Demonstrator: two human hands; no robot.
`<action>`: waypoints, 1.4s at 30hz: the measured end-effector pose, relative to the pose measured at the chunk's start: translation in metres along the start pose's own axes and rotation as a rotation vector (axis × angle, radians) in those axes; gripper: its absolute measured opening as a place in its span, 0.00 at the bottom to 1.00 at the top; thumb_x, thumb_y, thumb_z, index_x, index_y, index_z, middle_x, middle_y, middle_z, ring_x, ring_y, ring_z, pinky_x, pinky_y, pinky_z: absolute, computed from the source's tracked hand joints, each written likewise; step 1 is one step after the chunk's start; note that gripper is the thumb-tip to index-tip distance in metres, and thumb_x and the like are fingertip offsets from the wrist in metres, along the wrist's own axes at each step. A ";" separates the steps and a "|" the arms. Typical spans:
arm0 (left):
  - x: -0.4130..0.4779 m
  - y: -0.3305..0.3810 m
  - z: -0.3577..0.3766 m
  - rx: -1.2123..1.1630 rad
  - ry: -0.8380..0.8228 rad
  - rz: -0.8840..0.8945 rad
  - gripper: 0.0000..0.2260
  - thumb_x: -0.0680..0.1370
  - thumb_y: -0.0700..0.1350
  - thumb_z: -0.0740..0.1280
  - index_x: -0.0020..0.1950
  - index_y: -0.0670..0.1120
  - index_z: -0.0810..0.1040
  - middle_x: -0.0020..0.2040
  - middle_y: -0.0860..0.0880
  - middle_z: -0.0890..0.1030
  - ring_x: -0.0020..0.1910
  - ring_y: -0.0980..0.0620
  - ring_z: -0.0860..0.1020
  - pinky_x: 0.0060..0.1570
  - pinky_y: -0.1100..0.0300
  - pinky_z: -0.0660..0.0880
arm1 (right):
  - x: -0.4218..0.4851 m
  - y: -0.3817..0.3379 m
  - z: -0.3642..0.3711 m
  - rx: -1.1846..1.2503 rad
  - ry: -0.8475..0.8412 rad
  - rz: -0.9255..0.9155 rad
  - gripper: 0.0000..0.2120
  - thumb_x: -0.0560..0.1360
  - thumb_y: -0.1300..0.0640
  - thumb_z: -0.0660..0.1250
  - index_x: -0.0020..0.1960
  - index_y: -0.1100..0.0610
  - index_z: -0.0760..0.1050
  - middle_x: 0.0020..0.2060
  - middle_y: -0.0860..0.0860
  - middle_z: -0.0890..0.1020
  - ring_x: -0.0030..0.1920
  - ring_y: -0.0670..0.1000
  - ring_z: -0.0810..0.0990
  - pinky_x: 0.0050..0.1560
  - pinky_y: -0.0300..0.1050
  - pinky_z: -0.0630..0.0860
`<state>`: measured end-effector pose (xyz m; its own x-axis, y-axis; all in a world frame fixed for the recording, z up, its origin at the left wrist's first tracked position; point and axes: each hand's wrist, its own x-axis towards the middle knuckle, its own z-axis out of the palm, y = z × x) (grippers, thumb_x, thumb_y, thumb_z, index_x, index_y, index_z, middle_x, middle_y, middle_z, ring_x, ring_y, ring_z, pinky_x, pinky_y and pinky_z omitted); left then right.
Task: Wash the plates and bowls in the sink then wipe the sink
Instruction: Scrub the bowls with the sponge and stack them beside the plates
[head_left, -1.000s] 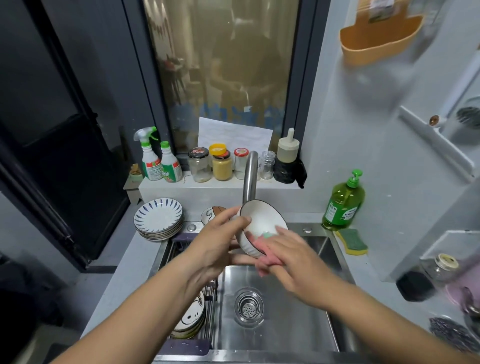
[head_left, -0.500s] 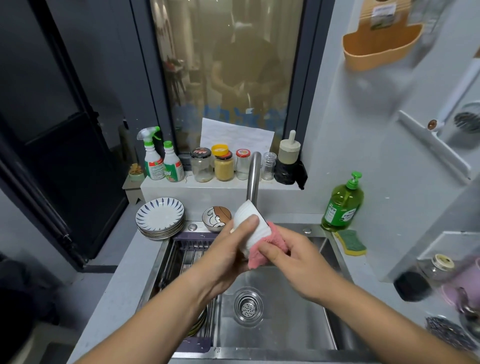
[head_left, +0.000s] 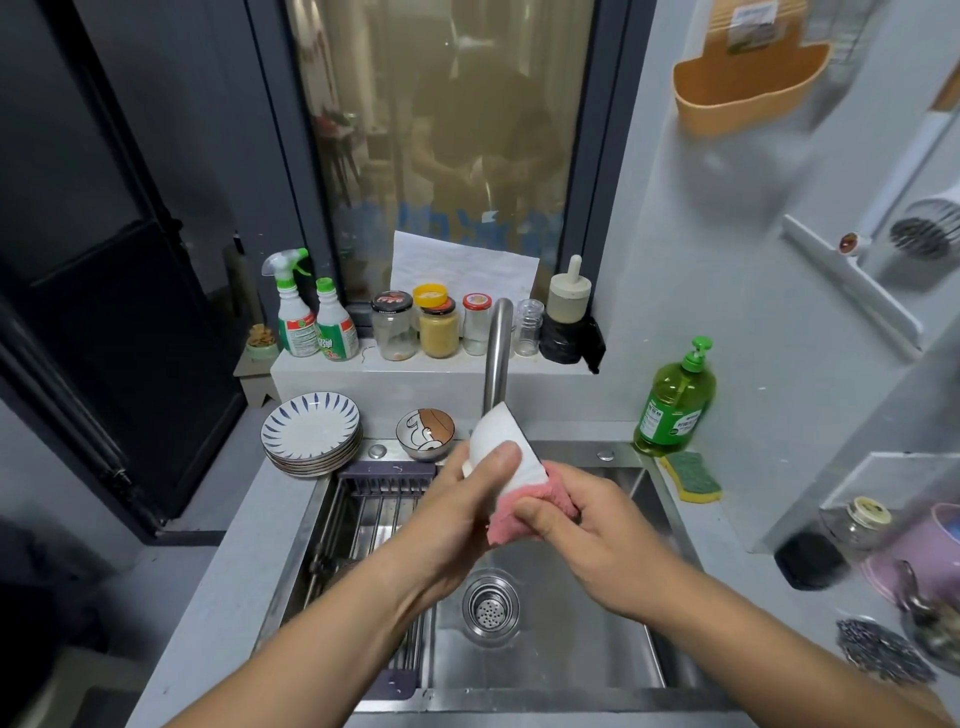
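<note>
Hanging tilted over the sink (head_left: 571, 649), the white bowl (head_left: 501, 441) is grasped by the left grip (head_left: 457, 519); the right grip (head_left: 587, 535) clutches a pink cloth (head_left: 511, 514) pressed against the bowl's lower edge.

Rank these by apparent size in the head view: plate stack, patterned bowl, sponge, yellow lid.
1. plate stack
2. patterned bowl and sponge, which look about alike, so they are left unranked
3. yellow lid

2 bowls (head_left: 506, 441) (head_left: 426, 434), 2 hands (head_left: 462, 514) (head_left: 587, 540), 1 sponge (head_left: 691, 477)
</note>
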<state>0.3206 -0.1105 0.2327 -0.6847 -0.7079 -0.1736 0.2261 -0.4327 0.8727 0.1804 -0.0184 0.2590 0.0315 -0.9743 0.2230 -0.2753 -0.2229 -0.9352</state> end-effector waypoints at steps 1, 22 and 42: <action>-0.001 0.002 -0.001 0.005 -0.005 0.012 0.46 0.65 0.62 0.81 0.71 0.35 0.71 0.57 0.32 0.80 0.55 0.37 0.79 0.62 0.38 0.74 | 0.000 0.001 0.002 0.009 0.003 -0.013 0.06 0.80 0.56 0.66 0.51 0.56 0.81 0.45 0.52 0.88 0.49 0.51 0.87 0.57 0.48 0.80; -0.002 0.018 -0.010 -0.118 -0.081 -0.387 0.45 0.67 0.76 0.65 0.63 0.38 0.83 0.57 0.31 0.81 0.57 0.35 0.77 0.69 0.32 0.67 | -0.006 0.011 -0.009 -0.546 -0.116 -0.208 0.11 0.79 0.49 0.65 0.53 0.55 0.80 0.48 0.51 0.82 0.52 0.51 0.79 0.60 0.50 0.75; -0.007 0.012 -0.017 -0.285 -0.130 -0.437 0.50 0.64 0.79 0.67 0.68 0.38 0.80 0.60 0.30 0.78 0.54 0.34 0.80 0.60 0.32 0.75 | -0.002 0.024 -0.023 -0.670 -0.286 -0.257 0.23 0.84 0.46 0.57 0.77 0.54 0.68 0.75 0.46 0.72 0.79 0.44 0.61 0.81 0.55 0.52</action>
<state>0.3396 -0.1205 0.2366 -0.8332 -0.3608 -0.4192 0.0676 -0.8187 0.5703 0.1520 -0.0207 0.2424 0.3951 -0.8851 0.2459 -0.7455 -0.4654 -0.4770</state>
